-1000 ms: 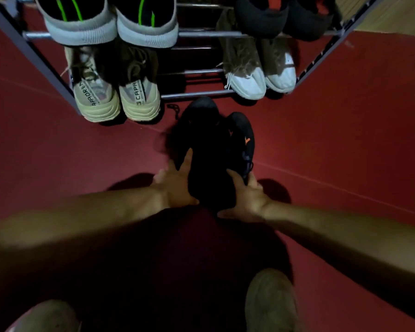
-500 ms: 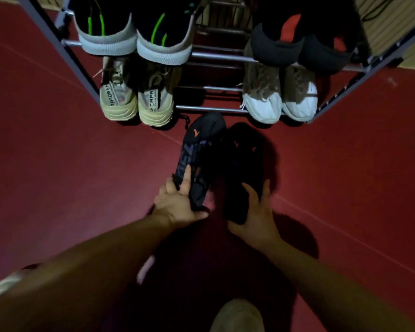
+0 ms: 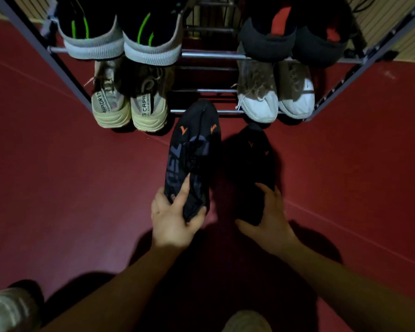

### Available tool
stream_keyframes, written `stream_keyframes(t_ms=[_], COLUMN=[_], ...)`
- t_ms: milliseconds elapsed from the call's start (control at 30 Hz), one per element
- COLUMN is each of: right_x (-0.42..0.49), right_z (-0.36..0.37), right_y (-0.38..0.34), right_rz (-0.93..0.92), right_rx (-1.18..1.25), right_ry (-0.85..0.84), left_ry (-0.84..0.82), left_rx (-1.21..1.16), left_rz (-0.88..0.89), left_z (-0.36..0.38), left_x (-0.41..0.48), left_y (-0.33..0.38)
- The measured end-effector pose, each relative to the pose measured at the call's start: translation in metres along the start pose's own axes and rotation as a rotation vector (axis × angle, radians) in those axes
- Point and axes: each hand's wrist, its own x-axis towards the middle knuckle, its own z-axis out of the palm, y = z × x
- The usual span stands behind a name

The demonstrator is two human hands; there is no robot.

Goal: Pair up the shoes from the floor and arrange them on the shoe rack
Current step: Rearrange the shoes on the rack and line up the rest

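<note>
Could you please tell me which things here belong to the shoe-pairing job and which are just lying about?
Job: lettered black shoe, gripped by left hand; second black shoe, gripped by right hand; shoe rack.
Just about: beige pair, white pair, green-striped pair, already racked; person's own footwear.

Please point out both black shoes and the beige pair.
left black shoe (image 3: 192, 152), head view, on its laced upper.
right black shoe (image 3: 252, 168), head view, on its dark upper.
beige pair (image 3: 111, 113), head view, on the left shoe's heel.
</note>
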Motion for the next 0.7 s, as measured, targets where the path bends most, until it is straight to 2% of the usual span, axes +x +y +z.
stream_keyframes(t_ms=[167, 300, 433, 567, 700], right_x=[-0.017, -0.015, -0.001, 0.025, 0.058], right_z=[-0.014, -0.017, -0.022, -0.033, -0.042], right_y=[0.004, -0.002, -0.007, -0.012, -0.024], right_rz=[-0.033, -0.116, -0.134, -0.158, -0.194], right_rx=[0.006, 0.010, 0.024, -0.054, -0.112], right_ry=[0.024, 0.104, 0.192, 0.260, 0.243], left_ry=[0.078, 0.069, 0.039, 0.081, -0.086], left_rx=[-0.037, -0.046, 0.196, 0.363, 0.614], left_rz=[0.126, 0.088, -0.036, -0.124, -0.103], left_z=[-0.012, -0.018, -0.020, -0.018, -0.023], left_x=[0.025, 0.072, 0.132, 0.179, 0.198], left_y=[0.018, 0.044, 0.078, 0.095, 0.095])
